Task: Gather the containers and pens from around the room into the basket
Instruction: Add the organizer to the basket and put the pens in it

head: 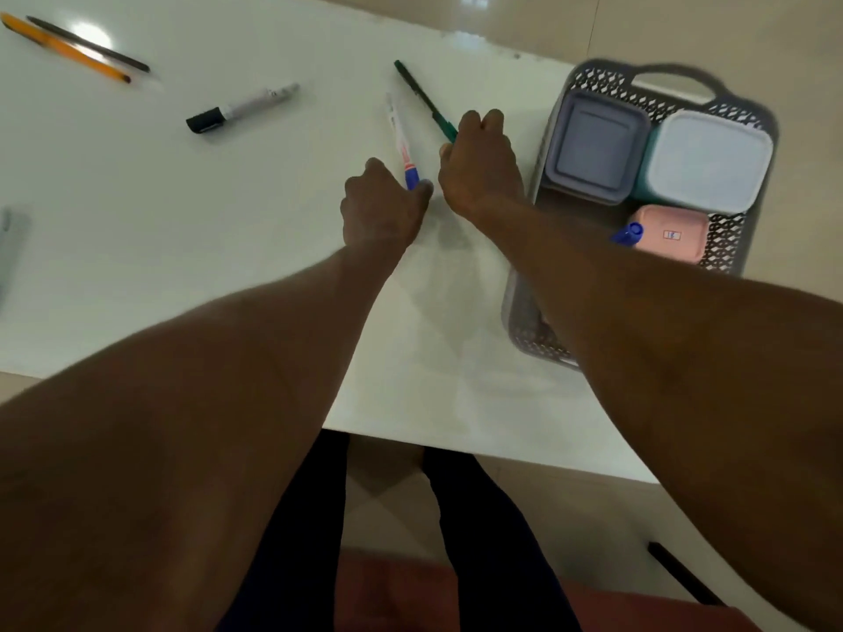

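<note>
A white table (228, 248) fills most of the view, with pale floor tiles beyond its far edge and below its near edge.

Both bare forearms reach forward over the table from the bottom corners and nearly meet at mid-table. The left hand (381, 205) lies knuckles up, its fingers curled round the blue cap end of a white marker (398, 130) whose body points away across the table. The right hand (476, 164), just beside it, is also knuckles up, fingers curled over the near end of a green pen (422, 100) that slants away to the left. Both fingertips are tucked under the hands, so how tight each grip is cannot be told.

The grey basket (588, 77) sits at the table's right edge, its near part covered by the right forearm. In it lie a grey box (595, 146), a teal box with a white lid (707, 159) and a pink box (668, 232), plus a blue cap (628, 233) whose pen is hidden by the arm.

Further left on the table lie a black-capped marker (241, 107), and at the far left corner an orange pen (64, 47) beside a dark pen (86, 43), well apart from the hands. A blurred grey thing (9, 239) at the left edge is cut off and too smeared to identify.
</note>
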